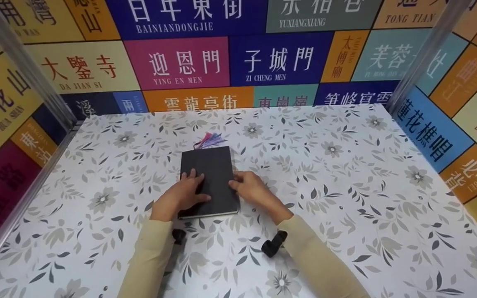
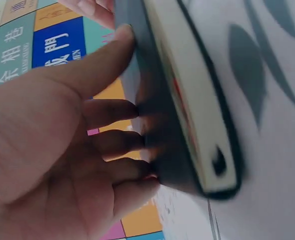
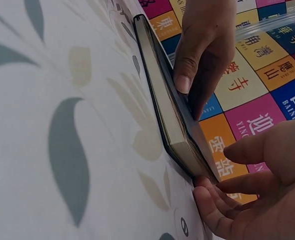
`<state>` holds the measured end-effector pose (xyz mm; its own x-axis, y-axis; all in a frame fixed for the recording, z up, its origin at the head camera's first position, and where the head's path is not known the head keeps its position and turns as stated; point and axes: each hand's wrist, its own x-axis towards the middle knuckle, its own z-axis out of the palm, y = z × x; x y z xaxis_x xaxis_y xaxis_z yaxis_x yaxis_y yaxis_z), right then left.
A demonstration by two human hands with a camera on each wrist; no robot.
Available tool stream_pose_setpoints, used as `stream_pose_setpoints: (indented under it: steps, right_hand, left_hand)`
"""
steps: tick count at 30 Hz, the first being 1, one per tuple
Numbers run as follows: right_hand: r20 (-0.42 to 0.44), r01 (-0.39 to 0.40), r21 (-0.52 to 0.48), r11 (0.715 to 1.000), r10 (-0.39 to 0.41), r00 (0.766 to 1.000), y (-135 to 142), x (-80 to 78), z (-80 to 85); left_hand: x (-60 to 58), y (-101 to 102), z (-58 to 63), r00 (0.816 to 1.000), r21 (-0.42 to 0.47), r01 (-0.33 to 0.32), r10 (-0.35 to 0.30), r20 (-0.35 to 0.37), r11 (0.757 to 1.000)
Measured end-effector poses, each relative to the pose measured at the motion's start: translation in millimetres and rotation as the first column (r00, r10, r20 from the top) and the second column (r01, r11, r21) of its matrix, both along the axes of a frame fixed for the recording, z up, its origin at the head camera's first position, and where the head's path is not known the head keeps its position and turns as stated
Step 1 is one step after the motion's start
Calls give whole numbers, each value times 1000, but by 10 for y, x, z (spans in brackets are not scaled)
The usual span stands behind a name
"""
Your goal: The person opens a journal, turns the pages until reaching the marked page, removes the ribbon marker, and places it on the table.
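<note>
A black-covered notebook lies closed on the table, its cream page edges showing between the covers. A pink and purple tassel sticks out past its far end. My left hand rests on the front cover, fingers spread and thumb apart from them, fingertips touching the dark surface. At the book's right edge is my right hand. In the right wrist view, the fingers of the right hand bend softly against a corner of the book, and its thumb stands off from the cover.
White cloth with grey leaves and flowers covers the table. Colourful panels with Chinese lettering rise at the back and both sides. Clear upright strips stand at the rear corners. Dark wrist devices sit by the sleeves.
</note>
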<state>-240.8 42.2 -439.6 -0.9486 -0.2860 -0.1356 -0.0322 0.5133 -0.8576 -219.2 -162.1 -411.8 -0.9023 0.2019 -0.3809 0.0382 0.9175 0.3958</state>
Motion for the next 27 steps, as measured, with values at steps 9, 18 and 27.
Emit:
stream_pose_setpoints:
  steps: [9, 18, 27]
  right_hand:
    - [-115, 47, 17, 999, -44, 992, 10, 8, 62]
    - [-99, 69, -79, 994, -77, 992, -36, -2, 164]
    - [-56, -20, -282, 959, 4, 998, -47, 4, 179]
  left_hand:
    - [55, 72, 25, 989, 1, 25, -24, -146, 1000]
    - [45, 133, 35, 995, 35, 17, -13, -102, 999]
    - [56, 197, 49, 997, 74, -37, 42, -62, 997]
